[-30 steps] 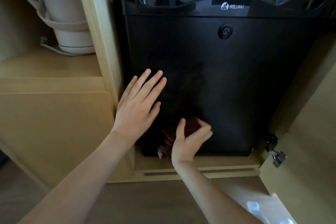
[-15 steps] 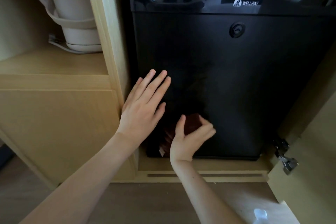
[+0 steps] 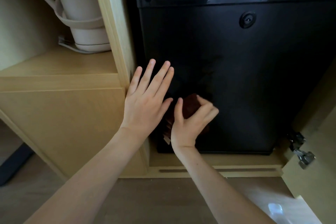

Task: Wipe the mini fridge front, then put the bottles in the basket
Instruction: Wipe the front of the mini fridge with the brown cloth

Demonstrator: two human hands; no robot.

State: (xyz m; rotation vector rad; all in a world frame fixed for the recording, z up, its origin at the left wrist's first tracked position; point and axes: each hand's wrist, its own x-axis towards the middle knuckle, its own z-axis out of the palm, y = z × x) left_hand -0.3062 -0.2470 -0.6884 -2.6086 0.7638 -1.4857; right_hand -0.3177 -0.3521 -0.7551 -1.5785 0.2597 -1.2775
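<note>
Black WELLWAY mini fridge (image 3: 245,78), door closed

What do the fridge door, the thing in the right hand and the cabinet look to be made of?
Fridge door: likely plastic, black, matte panel with a glossier top band that shows reflections. Cloth gripped in the right hand: dark reddish-brown fabric, soft and bunched. Cabinet: pale wood or wood-look laminate, faint grain.

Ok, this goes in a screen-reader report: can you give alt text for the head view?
A right hand presses a dark brown cloth low on a black mini fridge door, while the left hand lies flat and open beside it. A white kettle stands on the wooden shelf at left.
</note>
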